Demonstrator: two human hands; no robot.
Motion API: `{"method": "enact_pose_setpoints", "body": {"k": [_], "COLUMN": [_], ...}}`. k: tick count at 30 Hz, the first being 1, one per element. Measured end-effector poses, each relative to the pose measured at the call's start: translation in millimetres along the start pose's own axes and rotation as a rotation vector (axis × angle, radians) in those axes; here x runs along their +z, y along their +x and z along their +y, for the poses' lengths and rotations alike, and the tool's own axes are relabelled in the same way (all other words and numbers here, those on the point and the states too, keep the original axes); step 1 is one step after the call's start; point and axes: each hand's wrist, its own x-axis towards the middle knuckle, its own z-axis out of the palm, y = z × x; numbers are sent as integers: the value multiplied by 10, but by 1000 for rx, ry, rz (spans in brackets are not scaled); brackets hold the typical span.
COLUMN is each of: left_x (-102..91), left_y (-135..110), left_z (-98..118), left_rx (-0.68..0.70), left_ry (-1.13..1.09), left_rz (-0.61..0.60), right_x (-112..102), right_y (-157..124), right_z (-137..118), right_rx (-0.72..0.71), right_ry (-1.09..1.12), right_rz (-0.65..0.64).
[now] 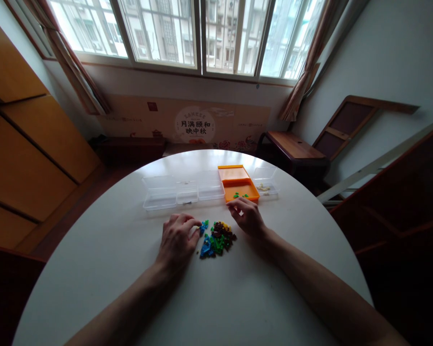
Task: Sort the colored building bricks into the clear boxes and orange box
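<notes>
A small heap of loose toy building bricks [222,238] lies on the table, with blue, green, brown and yellow pieces. My left hand [176,238] rests at the heap's left side, fingers bent, thumb and forefinger apart beside a few blue bricks [203,227]. Just in front of the orange box [252,198], my right hand [248,217] has thumb and fingertips brought together in a pinch. Whatever is between those tips is too small to make out. Several green bricks [240,195] lie inside the open orange box.
Clear plastic boxes with raised lids [160,199] stand in a row left of the orange one. To its right, another clear box [270,188] holds pale pieces. All are on a round white table [104,250]. A wooden chair [296,144] stands beyond, below the window.
</notes>
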Motion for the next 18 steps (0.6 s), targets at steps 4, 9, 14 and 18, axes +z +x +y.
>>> {"method": "enact_pose_setpoints", "body": {"k": [4, 9, 14, 18], "left_x": [8, 16, 12, 8], "left_y": [1, 7, 2, -3], "left_z": [13, 14, 5, -5], "left_rx": [5, 20, 12, 18], "left_ry": [2, -9, -21, -32], "left_rz": [-9, -31, -55, -65], "right_x": [-8, 0, 10, 38], "right_y": [-2, -8, -10, -19], "right_z": [-30, -62, -91, -164], "right_rx": [-16, -46, -91, -113], "right_ry": [-1, -14, -7, 45], "right_rz": [-8, -32, -45, -111]}}
